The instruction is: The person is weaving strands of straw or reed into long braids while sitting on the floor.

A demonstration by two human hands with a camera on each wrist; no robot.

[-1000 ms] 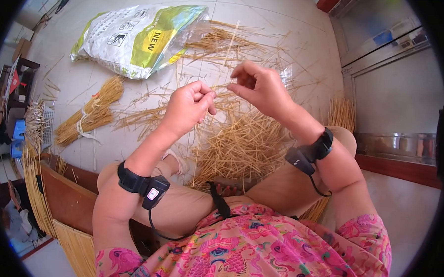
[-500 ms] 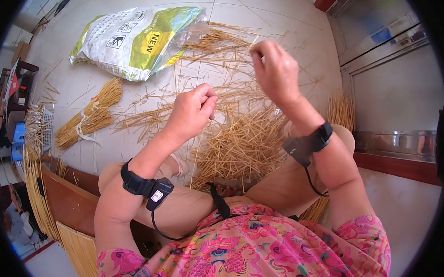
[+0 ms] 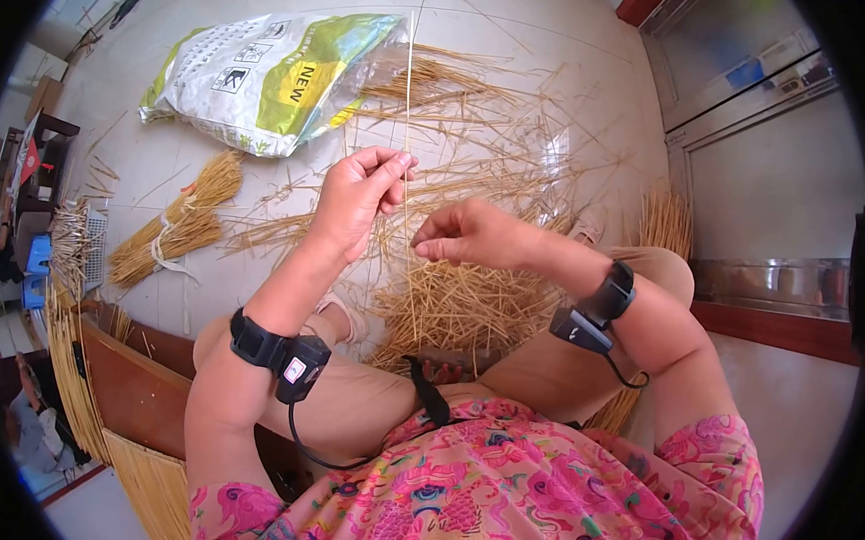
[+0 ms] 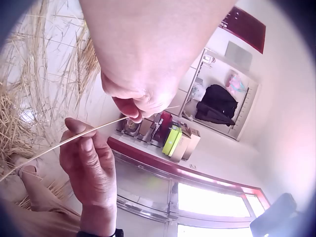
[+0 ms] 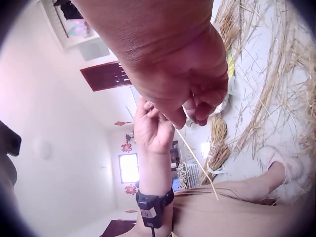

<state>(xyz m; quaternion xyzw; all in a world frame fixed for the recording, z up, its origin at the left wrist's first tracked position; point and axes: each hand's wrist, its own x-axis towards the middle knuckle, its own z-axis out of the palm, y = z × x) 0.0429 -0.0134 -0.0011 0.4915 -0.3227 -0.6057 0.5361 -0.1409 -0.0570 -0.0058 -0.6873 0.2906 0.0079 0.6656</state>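
Observation:
One long thin straw point(image 3: 410, 86) stands roughly upright in the head view, pinched between thumb and forefinger of the left hand point(image 3: 358, 197). Below and right of it is the right hand point(image 3: 477, 235), its bent fingers close to the straw's lower part; whether they touch it is unclear. In the left wrist view the straw point(image 4: 54, 146) slants past the fingers of the right hand point(image 4: 91, 165) up to the left hand point(image 4: 143, 94). The right wrist view shows the straw point(image 5: 200, 165) running down from beside the right hand point(image 5: 182, 79).
A heap of loose straw point(image 3: 470, 305) lies between the legs, with scattered stalks beyond. A printed plastic bag point(image 3: 267, 79) holding straw lies on the floor. Tied bundles point(image 3: 179, 222) are at left, near a brown wooden piece point(image 3: 138, 387). A cabinet point(image 3: 765, 178) stands at right.
The right hand rose away, then came down and left to below the left hand. The left hand moved slightly up, and a long straw now shows upright in its fingers.

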